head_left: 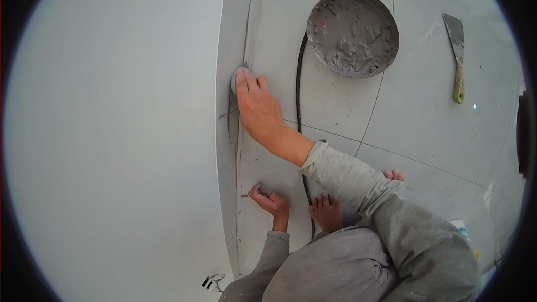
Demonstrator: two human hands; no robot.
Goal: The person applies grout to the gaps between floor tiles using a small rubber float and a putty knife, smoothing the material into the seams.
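Thick grey paste (pixel 358 31), lumpy and wet-looking, coats the inside of a round, shallow bowl (pixel 316 53) on the smooth, pale tiled floor (pixel 347 100). A scraper (pixel 459 59) with a flared, paste-streaked blade and a worn yellow-green handle lies well to the right of the bowl, and a black cable (pixel 298 89) curves past the bowl's left side. Dark smears streak the flat grey skirting (pixel 226 190) below the plain, pale wall (pixel 112 134). The person's right hand (pixel 259 100) holds a rounded grey pad (pixel 234 83) against the skirting, fingers close together over it; the pad sits under those fingertips, ahead of and well apart from the left hand (pixel 272 201). That hand is near the skirting with its fingers curled; whether it grips anything, I cannot tell. The fingers cover much of the pad, so its full outline is unclear. A sleeve partly hides a pale container (pixel 460 227), and a dark object (pixel 524 134) is cut off by the right rim.
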